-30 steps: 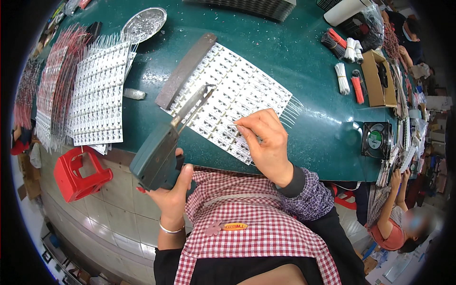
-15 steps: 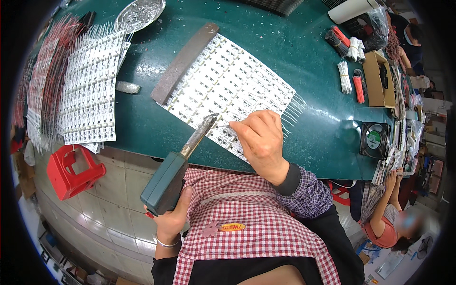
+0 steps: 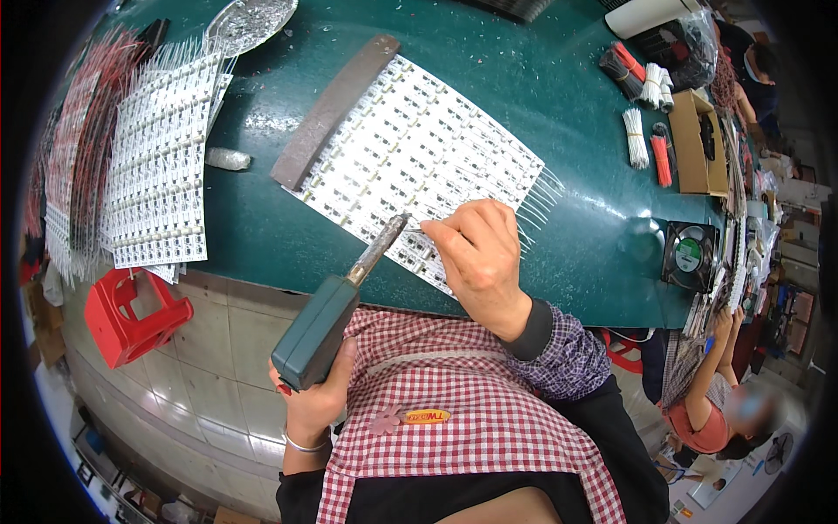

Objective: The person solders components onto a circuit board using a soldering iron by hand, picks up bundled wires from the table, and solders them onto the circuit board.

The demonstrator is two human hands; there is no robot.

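Note:
My left hand (image 3: 319,392) is wrapped round a dark green soldering gun (image 3: 318,330). Its metal tip reaches the lower part of a white circuit board panel (image 3: 384,162), close to my right fingertips. With thumb and forefinger, my right hand (image 3: 484,266) pinches a thin white wire (image 3: 415,230) over the panel. Rows of small components cover the panel, and several white wires (image 3: 539,205) stick out past its right edge. A brown bar (image 3: 336,113) lies along the panel's left edge.
At left stand stacked wired panels (image 3: 166,157), a metal dish (image 3: 250,24) and a silvery roll (image 3: 229,158). Wire bundles (image 3: 635,138), a cardboard box (image 3: 698,144) and a small fan (image 3: 690,255) sit right. A red stool (image 3: 135,316) is below; another person (image 3: 703,397) works at right.
The soldering gun in my left hand has moved slightly right and its tip is nearer my right fingertips. My right hand has hardly moved, still pinching the wire.

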